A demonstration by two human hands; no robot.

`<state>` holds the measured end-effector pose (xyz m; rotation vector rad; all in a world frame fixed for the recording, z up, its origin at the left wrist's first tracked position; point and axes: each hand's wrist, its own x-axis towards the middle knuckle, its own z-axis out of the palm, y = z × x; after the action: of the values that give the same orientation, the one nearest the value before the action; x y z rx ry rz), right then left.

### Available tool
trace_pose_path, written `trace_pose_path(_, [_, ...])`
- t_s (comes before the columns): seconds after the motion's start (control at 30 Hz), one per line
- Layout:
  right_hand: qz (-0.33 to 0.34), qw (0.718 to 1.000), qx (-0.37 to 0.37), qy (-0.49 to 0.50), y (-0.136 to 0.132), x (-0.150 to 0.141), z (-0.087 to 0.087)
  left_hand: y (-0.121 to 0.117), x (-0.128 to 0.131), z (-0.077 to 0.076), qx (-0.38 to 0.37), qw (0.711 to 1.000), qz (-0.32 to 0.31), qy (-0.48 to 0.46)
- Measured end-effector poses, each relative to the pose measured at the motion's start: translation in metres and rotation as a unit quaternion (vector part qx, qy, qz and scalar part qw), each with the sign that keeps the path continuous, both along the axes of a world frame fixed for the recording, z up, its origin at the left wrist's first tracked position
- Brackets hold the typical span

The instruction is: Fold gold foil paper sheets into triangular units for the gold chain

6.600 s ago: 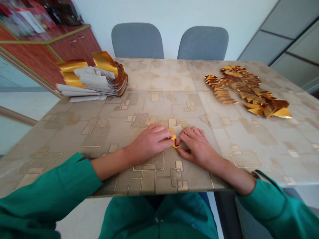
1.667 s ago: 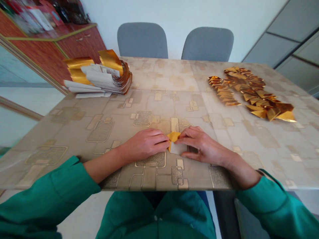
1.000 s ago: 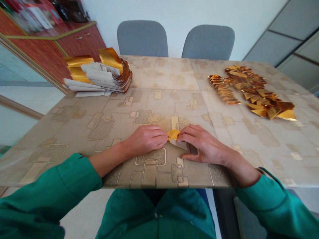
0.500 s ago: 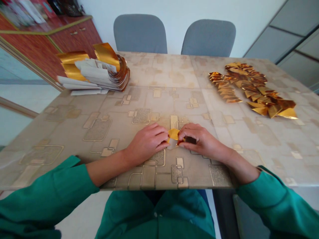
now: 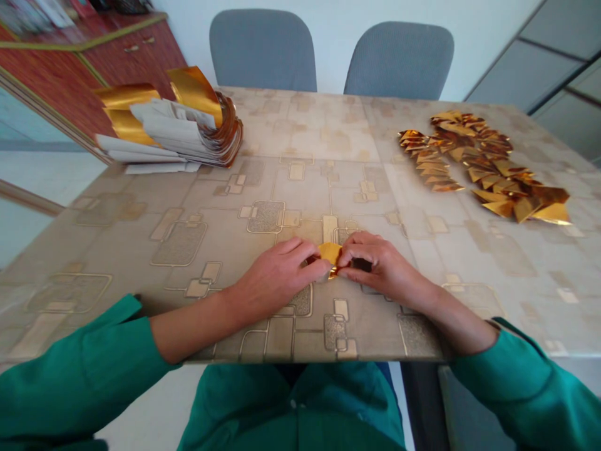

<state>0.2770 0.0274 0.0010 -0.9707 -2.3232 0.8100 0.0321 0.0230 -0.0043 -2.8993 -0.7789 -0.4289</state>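
A small piece of gold foil paper [image 5: 330, 252] is between my hands, just above the table near its front edge. My left hand [image 5: 286, 270] is closed on its left side, the thumb pressed over the lower part. On the right side, my right hand [image 5: 375, 262] pinches the same paper between thumb and fingers. A folded gold flap shows in the gap; the rest lies hidden behind my fingertips.
At the back left stands a thick bent stack of gold-and-white paper sheets [image 5: 183, 134]. Many folded gold paper pieces [image 5: 488, 163] lie in curved rows at the right. Two grey chairs [image 5: 263, 50] stand beyond the patterned table [image 5: 300, 194].
My left thumb has moved right and inward over the gold paper, covering the pale part that showed below. The right hand keeps its pinch. The whole view has shifted slightly.
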Motion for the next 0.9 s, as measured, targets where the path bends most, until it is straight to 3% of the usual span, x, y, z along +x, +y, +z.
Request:
trace_pose_path(0.23, [-0.031, 0.999, -0.003, 0.012, 0.0009, -0.0036, -0.0015, -0.0004, -0.0006, 0.0031, 0.011, 0.999, -0.012, 0.042])
trace_pose_path(0.4, [-0.016, 0.999, -0.028, 0.012, 0.0006, -0.0010, 0.0001, 0.0010, -0.0015, 0.0034, 0.010, 0.999, -0.020, 0.039])
trace_pose_path(0.9, [-0.002, 1.000, 0.010, 0.008, 0.0016, -0.0003, -0.0056, 0.0028, -0.0051, 0.0026, -0.007, 0.998, -0.045, 0.033])
